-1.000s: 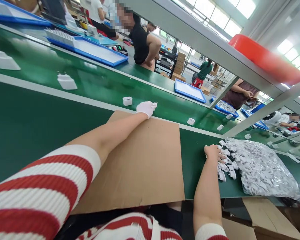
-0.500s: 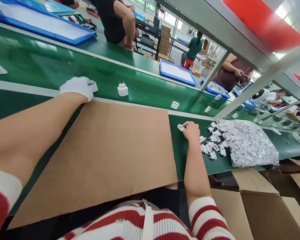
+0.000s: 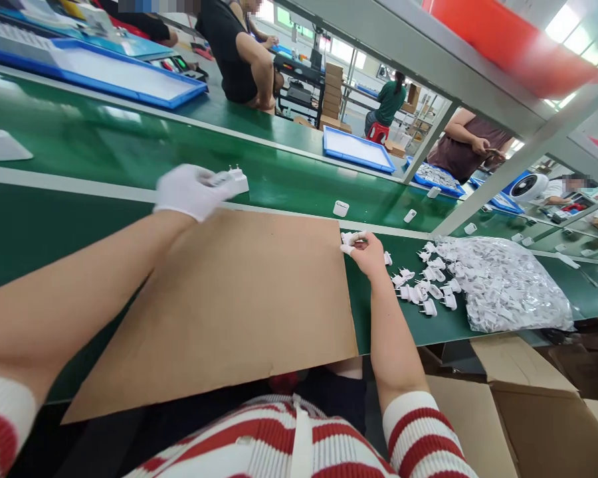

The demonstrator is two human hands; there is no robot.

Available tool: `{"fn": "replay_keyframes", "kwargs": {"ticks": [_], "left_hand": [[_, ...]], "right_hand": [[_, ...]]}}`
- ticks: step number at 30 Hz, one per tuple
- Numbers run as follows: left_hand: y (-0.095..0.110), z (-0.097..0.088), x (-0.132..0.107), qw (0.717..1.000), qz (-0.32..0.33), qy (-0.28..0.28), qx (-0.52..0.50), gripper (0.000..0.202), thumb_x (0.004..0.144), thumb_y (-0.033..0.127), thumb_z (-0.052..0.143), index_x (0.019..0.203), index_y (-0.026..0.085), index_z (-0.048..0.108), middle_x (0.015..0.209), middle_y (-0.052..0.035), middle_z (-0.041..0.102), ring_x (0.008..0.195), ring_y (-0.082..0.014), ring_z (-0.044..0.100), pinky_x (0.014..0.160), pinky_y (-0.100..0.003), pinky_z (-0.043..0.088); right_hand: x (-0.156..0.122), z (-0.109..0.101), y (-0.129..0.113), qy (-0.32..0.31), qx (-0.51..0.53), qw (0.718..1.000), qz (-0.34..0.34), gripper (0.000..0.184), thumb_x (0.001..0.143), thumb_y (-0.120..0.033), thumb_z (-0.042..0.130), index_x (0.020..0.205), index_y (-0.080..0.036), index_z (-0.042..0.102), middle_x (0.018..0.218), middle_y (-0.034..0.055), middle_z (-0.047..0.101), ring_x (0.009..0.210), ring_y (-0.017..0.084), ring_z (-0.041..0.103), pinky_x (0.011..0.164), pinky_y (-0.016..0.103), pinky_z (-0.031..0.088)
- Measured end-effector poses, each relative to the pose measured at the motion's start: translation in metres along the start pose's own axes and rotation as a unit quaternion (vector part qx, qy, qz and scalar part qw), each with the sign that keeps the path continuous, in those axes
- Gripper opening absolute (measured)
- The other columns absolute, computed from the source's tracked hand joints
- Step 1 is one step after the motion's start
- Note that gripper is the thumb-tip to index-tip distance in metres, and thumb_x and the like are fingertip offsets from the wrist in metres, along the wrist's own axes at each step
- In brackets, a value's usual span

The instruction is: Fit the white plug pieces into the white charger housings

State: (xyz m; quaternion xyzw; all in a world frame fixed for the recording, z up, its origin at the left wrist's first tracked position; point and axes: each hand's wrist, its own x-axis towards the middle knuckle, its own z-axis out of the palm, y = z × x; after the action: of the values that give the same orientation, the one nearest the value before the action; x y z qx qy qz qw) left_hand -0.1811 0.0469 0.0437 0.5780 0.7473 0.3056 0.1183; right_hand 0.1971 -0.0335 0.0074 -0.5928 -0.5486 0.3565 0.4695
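Note:
My left hand (image 3: 187,191), in a white glove, is over the green belt with its fingers closed on a pale plug charger, partly hidden and blurred. Its fingertips meet the side of an upright white plug charger (image 3: 238,180), whose two pins point up. By the right edge of a brown cardboard sheet (image 3: 259,292), my right hand (image 3: 369,252) pinches a small white plug piece (image 3: 347,238). White covers show on its fingertips. Loose white plug pieces (image 3: 428,282) lie in a scattered group to the right of that hand.
A clear plastic bag (image 3: 513,285) full of white plug pieces lies at the right. More white chargers (image 3: 341,209) sit along the belt. Blue-rimmed trays (image 3: 357,149) are beyond it. A metal post (image 3: 488,169) rises at the right, above open cartons (image 3: 538,425). Several people work farther back.
My left hand has moved right along the belt to the upright charger. My right hand has shifted slightly left and up, to the cardboard's edge. The chargers on the belt have drifted left.

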Motion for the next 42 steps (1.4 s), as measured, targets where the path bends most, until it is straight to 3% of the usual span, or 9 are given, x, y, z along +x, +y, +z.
{"fn": "replay_keyframes", "kwargs": {"ticks": [4,8,11,14,18,24,28,31,42], "left_hand": [[0.046,0.033,-0.08,0.987,0.052,-0.136,-0.065,0.048,0.08,0.061,0.082,0.105,0.021,0.075,0.102,0.0,0.079,0.095,-0.0187,0.071,0.096,-0.031,0.056],[0.06,0.057,-0.122,0.976,0.051,-0.21,-0.027,0.053,0.081,0.064,0.077,0.118,0.027,0.072,0.103,-0.0007,0.079,0.099,-0.0251,0.075,0.095,-0.035,0.058],[0.054,0.055,-0.12,0.966,0.107,-0.235,-0.004,0.094,0.072,0.061,0.082,0.156,0.028,0.053,0.136,-0.0056,0.072,0.118,-0.03,0.073,0.102,-0.036,0.058],[0.05,0.049,-0.102,0.929,0.233,-0.288,0.008,0.13,0.061,0.055,0.088,0.173,0.026,0.03,0.171,-0.0132,0.043,0.142,-0.0358,0.06,0.112,-0.037,0.053],[0.055,0.058,-0.09,0.878,0.305,-0.369,-0.02,0.086,0.075,0.049,0.075,0.158,0.031,0.057,0.152,-0.0058,0.065,0.13,-0.0297,0.067,0.11,-0.035,0.054],[0.067,0.089,-0.114,0.95,0.148,-0.268,-0.066,0.05,0.063,0.059,0.087,0.101,0.028,0.078,0.105,-0.0011,0.08,0.098,-0.0283,0.075,0.091,-0.034,0.059],[0.065,0.095,-0.122,0.937,0.134,-0.287,-0.15,0.037,0.071,0.059,0.08,0.087,0.026,0.075,0.088,0.0011,0.079,0.088,-0.0242,0.074,0.087,-0.033,0.057],[0.064,0.094,-0.122,0.933,0.146,-0.286,-0.161,0.038,0.072,0.06,0.079,0.075,0.023,0.07,0.083,-0.0008,0.078,0.088,-0.0247,0.073,0.088,-0.034,0.056],[0.066,0.095,-0.121,0.936,0.146,-0.282,-0.155,0.032,0.072,0.054,0.08,0.088,0.027,0.08,0.093,0.0001,0.081,0.095,-0.0266,0.075,0.092,-0.033,0.055]], "right_hand": [[-0.003,0.022,0.009,-0.061,0.024,0.998,-0.009,0.064,0.053,-0.028,0.092,0.111,-0.026,0.064,0.095,-0.0025,0.075,0.086,0.022,0.075,0.09,0.04,0.062],[-0.009,0.034,0.01,-0.1,-0.05,0.993,-0.025,0.047,0.055,-0.021,0.089,0.1,-0.024,0.075,0.101,0.0003,0.075,0.089,0.021,0.072,0.093,0.04,0.061],[-0.011,0.038,0.009,-0.12,-0.065,0.99,-0.023,0.035,0.063,-0.024,0.088,0.098,-0.024,0.082,0.106,0.0026,0.075,0.094,0.021,0.072,0.097,0.041,0.061],[-0.01,0.042,0.01,-0.118,-0.027,0.992,-0.019,0.029,0.071,-0.033,0.086,0.099,-0.025,0.084,0.109,0.0039,0.077,0.097,0.022,0.074,0.1,0.042,0.061],[-0.009,0.046,0.011,-0.127,0.068,0.989,0.023,0.04,0.069,-0.04,0.09,0.103,-0.022,0.081,0.104,0.005,0.081,0.099,0.023,0.076,0.098,0.04,0.062],[-0.019,0.047,-0.009,-0.039,0.07,0.997,-0.015,0.042,0.074,-0.051,0.088,0.101,-0.022,0.076,0.108,0.006,0.079,0.1,0.021,0.075,0.098,0.037,0.063],[-0.029,0.052,-0.022,-0.055,-0.073,0.986,-0.136,0.015,0.091,-0.035,0.072,0.101,-0.026,0.079,0.11,0.0049,0.075,0.105,0.02,0.072,0.1,0.035,0.061],[-0.032,0.054,-0.025,-0.082,-0.174,0.961,-0.2,0.02,0.095,-0.02,0.061,0.101,-0.026,0.079,0.108,0.0064,0.073,0.109,0.022,0.07,0.098,0.035,0.059],[-0.029,0.046,-0.025,-0.106,-0.251,0.935,-0.225,0.028,0.095,-0.011,0.055,0.107,-0.025,0.076,0.108,0.0071,0.07,0.111,0.024,0.067,0.097,0.035,0.056]]}}
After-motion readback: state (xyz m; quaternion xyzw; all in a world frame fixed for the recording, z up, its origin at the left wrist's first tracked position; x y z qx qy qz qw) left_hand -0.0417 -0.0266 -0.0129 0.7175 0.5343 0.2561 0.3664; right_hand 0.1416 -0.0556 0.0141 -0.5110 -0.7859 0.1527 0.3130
